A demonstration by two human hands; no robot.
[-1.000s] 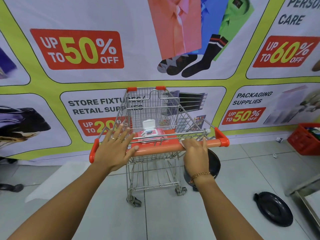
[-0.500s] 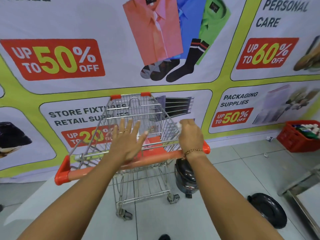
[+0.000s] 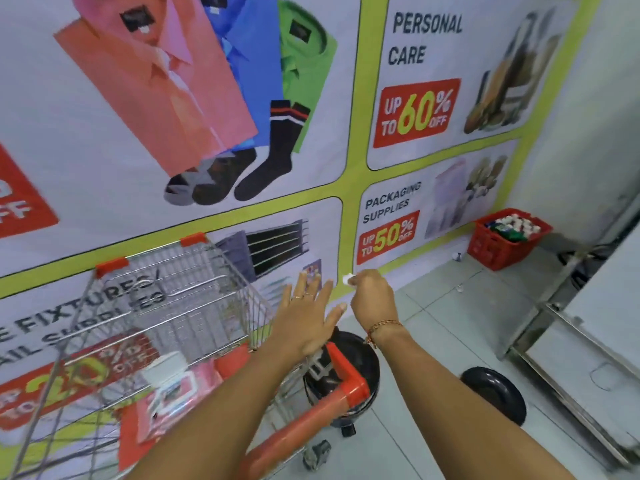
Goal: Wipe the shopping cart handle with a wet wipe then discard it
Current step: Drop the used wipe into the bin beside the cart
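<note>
STEP: discard | right hand (image 3: pixel 374 299) pinches wet wipe (image 3: pixel 347 279), apparently crumpled, above open black bin (image 3: pixel 367 367) right of cart handle (image 3: pixel 311 420) | left hand (image 3: pixel 308 320) fingers spread, empty | ADVICE: lower over bin opening before release

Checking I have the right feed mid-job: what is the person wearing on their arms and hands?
Both forearms are bare, with no sleeves in view and no gloves. The left hand has rings on two fingers, thin and light-coloured. The right hand shows no ring; its wrist carries a thin gold-toned chain bracelet. No watch shows on either wrist.
</note>
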